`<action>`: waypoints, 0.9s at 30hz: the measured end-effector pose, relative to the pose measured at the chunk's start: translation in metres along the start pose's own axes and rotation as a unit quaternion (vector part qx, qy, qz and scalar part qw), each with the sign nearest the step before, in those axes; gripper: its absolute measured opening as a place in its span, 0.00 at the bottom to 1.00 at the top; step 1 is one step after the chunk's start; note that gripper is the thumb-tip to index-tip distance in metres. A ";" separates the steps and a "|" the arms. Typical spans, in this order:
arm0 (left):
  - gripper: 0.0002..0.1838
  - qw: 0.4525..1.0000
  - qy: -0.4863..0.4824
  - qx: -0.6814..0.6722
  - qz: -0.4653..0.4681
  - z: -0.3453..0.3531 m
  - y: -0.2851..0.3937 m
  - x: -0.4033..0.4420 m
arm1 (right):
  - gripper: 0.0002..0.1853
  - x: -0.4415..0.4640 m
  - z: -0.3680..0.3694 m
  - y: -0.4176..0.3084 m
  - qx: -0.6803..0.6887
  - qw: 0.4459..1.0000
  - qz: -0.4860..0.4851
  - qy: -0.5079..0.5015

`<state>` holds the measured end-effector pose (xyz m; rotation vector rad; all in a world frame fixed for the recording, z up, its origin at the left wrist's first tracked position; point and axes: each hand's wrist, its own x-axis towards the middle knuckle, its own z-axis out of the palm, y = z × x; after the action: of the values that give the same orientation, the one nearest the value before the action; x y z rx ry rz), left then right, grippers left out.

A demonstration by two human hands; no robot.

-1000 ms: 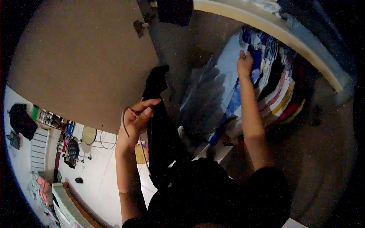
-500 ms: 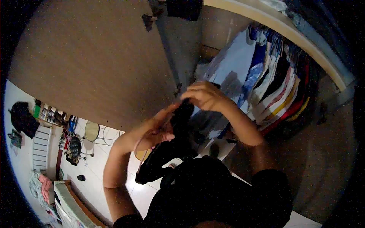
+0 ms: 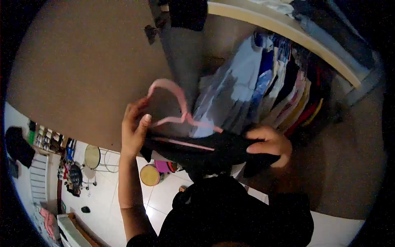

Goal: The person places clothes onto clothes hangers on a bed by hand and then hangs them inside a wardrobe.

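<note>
A pink hanger [image 3: 186,117] with its large hook upward is in front of my body, its arms partly inside a black garment [image 3: 193,156]. My left hand [image 3: 138,123] is closed at the hanger's left side, fingertips by the hook's end. On the right, my right hand [image 3: 267,144] pinches the dark cloth near the hanger's right arm. Behind it, a light blue shirt [image 3: 242,78] and other clothes [image 3: 288,90] hang in a row inside the wardrobe.
A large brown door panel [image 3: 78,61] fills the upper left. The wardrobe's pale shelf edge [image 3: 284,33] curves above the clothes. A round-topped yellow stool [image 3: 149,175] stands on the tiled floor, with a rack [image 3: 38,177] farther left.
The pink hanger has come upright into clear view with the black garment on it. My right hand has left the hanging clothes and moved down to the garment's right side.
</note>
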<state>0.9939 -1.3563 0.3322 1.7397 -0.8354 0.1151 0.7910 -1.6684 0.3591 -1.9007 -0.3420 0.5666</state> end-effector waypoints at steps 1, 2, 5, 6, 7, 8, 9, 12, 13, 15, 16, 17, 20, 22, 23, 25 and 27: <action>0.20 1.000 0.005 0.026 -0.017 0.001 0.001 0.001 | 0.15 -0.018 0.012 0.028 0.056 0.987 0.009 0.148; 0.20 1.000 -0.002 0.021 -0.014 0.005 0.001 0.002 | 0.17 -0.020 0.014 0.031 0.124 0.969 0.037 0.210; 0.21 0.993 -0.041 -0.081 -0.076 0.022 0.000 0.003 | 0.23 -0.014 0.017 0.040 0.247 0.859 0.073 0.442; 0.21 0.993 -0.045 -0.083 -0.075 0.030 -0.006 0.002 | 0.25 -0.004 0.012 0.046 0.227 0.810 0.081 0.535; 0.19 0.990 -0.069 -0.091 -0.086 0.040 -0.014 0.000 | 0.27 0.006 0.002 0.062 0.123 0.815 0.061 0.563; 0.18 0.986 -0.094 -0.100 -0.097 0.048 -0.016 -0.001 | 0.26 0.018 -0.010 0.071 0.081 0.816 0.056 0.570; 0.18 0.983 -0.130 -0.079 -0.103 0.053 -0.014 -0.002 | 0.26 0.032 -0.022 0.074 0.039 0.815 0.050 0.575; 0.18 0.978 -0.191 -0.035 -0.074 0.070 -0.004 -0.006 | 0.25 0.059 -0.061 0.071 0.007 0.815 0.030 0.579; 0.17 0.977 -0.199 -0.043 -0.058 0.073 -0.001 -0.008 | 0.24 0.066 -0.074 0.071 0.006 0.788 -0.021 0.616; 0.17 0.975 -0.203 -0.064 -0.063 0.075 0.002 -0.010 | 0.20 0.079 -0.102 0.062 0.022 0.744 -0.102 0.660; 0.17 0.972 -0.208 -0.086 -0.069 0.079 0.004 -0.011 | 0.16 0.082 -0.118 0.054 0.037 0.728 -0.133 0.672; 0.17 0.971 -0.212 -0.089 -0.065 0.081 0.003 -0.011 | 0.17 0.084 -0.128 0.040 0.015 0.714 -0.092 0.693; 0.17 0.970 -0.212 -0.092 -0.073 0.085 -0.003 -0.012 | 0.17 0.111 -0.176 0.047 -0.038 0.652 -0.048 0.756; 0.17 0.968 -0.194 -0.108 -0.114 0.090 -0.008 -0.014 | 0.16 0.144 -0.196 0.049 -0.055 0.482 -0.098 0.869; 0.17 0.968 -0.197 -0.108 -0.113 0.091 -0.011 -0.014 | 0.16 0.145 -0.205 0.044 -0.127 0.509 -0.016 0.851; 0.17 0.970 -0.199 -0.078 -0.113 0.094 -0.015 -0.013 | 0.16 0.154 -0.206 0.051 -0.060 0.592 -0.055 0.802; 0.17 0.967 -0.193 -0.109 -0.125 0.100 -0.012 -0.011 | 0.16 0.181 -0.205 0.064 -0.078 0.562 -0.052 0.822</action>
<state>0.9596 -1.4372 0.2817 1.6638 -0.8599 -0.4820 1.0517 -1.7670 0.3235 -1.7414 0.7682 -1.4397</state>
